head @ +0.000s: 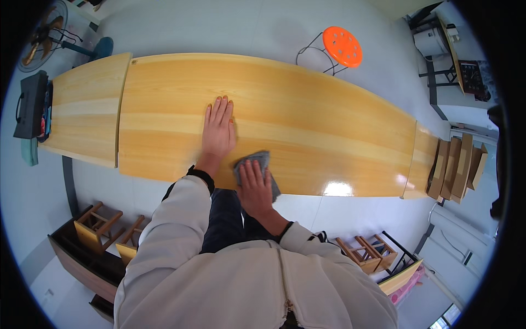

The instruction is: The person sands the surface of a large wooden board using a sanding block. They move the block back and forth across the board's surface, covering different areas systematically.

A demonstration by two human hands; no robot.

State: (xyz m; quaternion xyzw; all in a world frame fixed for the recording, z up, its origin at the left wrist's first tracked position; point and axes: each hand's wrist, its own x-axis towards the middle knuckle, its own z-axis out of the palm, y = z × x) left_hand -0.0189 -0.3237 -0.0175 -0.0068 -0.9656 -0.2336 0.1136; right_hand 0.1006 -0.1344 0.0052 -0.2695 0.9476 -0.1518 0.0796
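Note:
A long wooden table (pixel 304 119) with a glossy, light grain stretches across in front of me. My left hand (pixel 218 127) rests palm down on it, a little left of the middle, fingers pointing toward the far edge and nothing in its grasp. Nearer to me, my right hand (pixel 255 185) presses a folded grey cloth (pixel 259 158) onto the tabletop at the near edge. One corner of the cloth hangs past that edge beside my palm. The cloth's middle is hidden under my fingers.
An orange round stool (pixel 342 47) stands beyond the far edge. At the left end are a black case (pixel 31 105) and a standing fan (pixel 45 37). Cardboard boxes (pixel 456 166) sit at the right end. Wooden stools (pixel 96 230) are behind me on the left.

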